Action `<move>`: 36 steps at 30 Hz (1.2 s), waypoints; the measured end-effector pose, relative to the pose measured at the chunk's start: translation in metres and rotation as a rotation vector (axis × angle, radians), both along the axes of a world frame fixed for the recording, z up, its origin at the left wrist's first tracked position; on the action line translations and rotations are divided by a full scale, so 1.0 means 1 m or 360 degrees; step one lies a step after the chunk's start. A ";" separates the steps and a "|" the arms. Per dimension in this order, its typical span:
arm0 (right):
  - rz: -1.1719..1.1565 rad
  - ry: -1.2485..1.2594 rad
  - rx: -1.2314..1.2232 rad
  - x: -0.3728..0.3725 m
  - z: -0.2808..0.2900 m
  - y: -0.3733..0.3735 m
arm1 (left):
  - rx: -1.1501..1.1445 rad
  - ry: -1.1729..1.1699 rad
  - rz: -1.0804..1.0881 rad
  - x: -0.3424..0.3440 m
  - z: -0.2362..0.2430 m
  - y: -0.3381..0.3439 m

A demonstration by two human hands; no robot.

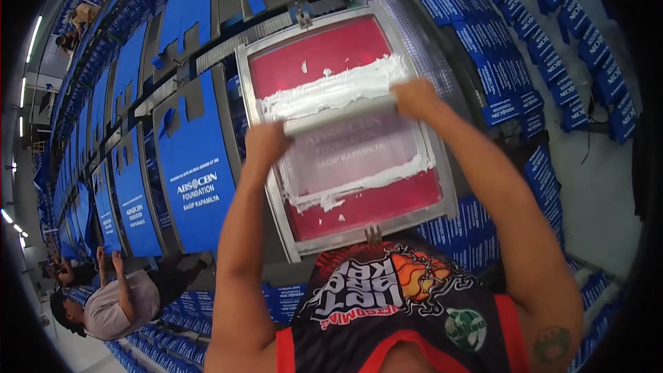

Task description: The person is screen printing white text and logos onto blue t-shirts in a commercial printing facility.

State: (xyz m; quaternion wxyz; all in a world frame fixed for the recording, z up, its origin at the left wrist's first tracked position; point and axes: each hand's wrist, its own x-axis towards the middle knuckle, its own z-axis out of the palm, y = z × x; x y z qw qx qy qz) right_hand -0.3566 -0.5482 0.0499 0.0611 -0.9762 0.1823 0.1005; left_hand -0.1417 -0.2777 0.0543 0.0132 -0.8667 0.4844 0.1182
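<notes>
White lettering (199,194) — blue panels (190,224), screen (404,193), jersey (414,309)

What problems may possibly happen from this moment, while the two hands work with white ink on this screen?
The right hand is near the thick white ink, so it might get smeared.
The left hand also grips the squeegee; uneven pressure between both might leave patchy ink.
The shirt appears close to the screen frame, so leaning forward might bring cloth against it.

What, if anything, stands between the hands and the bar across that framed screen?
Nothing visible: the left hand and right hand grip the bar directly, near its two ends. White paste lies along its far side, on the screen.
</notes>
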 end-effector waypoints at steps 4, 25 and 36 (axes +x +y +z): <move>-0.0102 -0.0013 0.0245 -0.117 0.001 0.085 | -0.0230 0.0117 -0.0076 -0.118 -0.015 0.099; -0.0679 0.0489 0.1981 -0.173 -0.007 0.211 | -0.0149 0.0442 -0.0200 0.047 0.035 -0.146; -0.1312 -0.0495 0.2308 -0.186 0.043 0.258 | -0.0108 0.0020 -0.0110 0.014 0.039 -0.141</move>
